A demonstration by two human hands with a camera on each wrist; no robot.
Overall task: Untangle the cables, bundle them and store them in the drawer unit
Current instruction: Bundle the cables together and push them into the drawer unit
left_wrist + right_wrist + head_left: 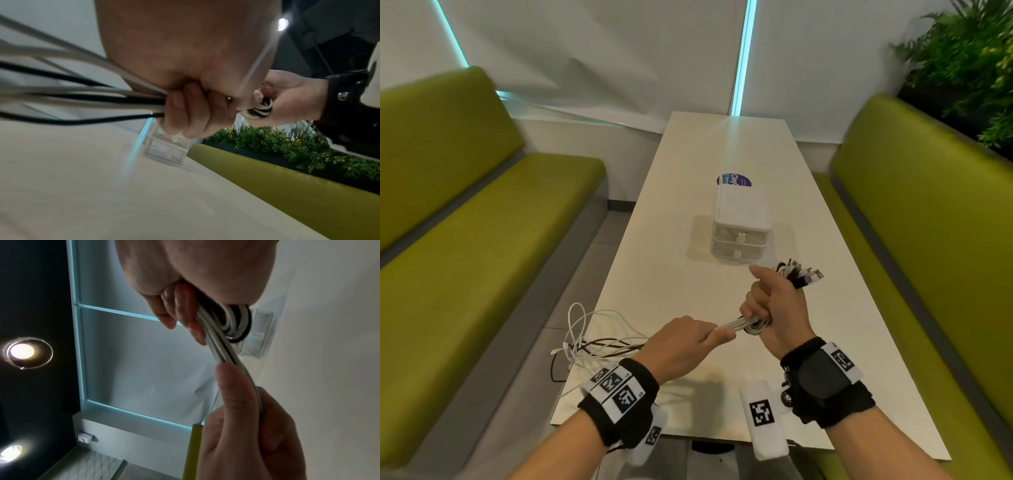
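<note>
My right hand grips a coil of white and black cables, whose plug ends stick out past the fist toward the right. My left hand grips the same cables a little to the left, holding the strands taut between both fists. In the right wrist view the coil's loop sits in the right fingers and the strands run down into my left hand. Loose cable tails trail off the table's left edge. The white two-drawer unit stands beyond my hands, both drawers closed.
The long white table runs away from me between two green benches. A round purple sticker lies behind the drawer unit. Plants stand at the far right.
</note>
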